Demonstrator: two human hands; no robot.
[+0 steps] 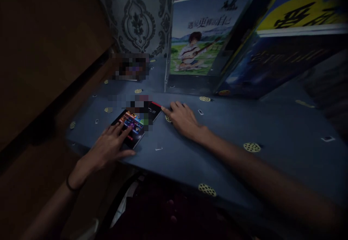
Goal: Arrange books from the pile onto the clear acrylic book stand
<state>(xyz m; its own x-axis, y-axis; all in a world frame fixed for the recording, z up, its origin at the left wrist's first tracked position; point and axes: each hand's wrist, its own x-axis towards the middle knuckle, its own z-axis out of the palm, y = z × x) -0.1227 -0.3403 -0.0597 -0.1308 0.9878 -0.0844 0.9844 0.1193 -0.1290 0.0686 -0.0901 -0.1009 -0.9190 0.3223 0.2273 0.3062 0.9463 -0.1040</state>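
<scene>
My left hand [110, 144] lies flat with its fingers spread on a dark, thin book [132, 124] that has small colourful pictures on its cover. The thumb points right, along the table's front edge. Just beyond and to the right is a second dark book [154, 110] with a red strip at its top, partly blurred out. My right hand [181, 116] rests on the tabletop beside it, index finger stretched to the book's right corner. Its other fingers are slightly bent over the cloth, and nothing is held. Whether the two books overlap is hard to make out.
A blue cloth with a yellow print [252, 147] covers the table. At the back stand a clear holder with a guitar-player book [195, 51] and, to the right, dark blue books [272, 62]. A blurred item [132, 67] lies back left, near the wooden panel [54, 33].
</scene>
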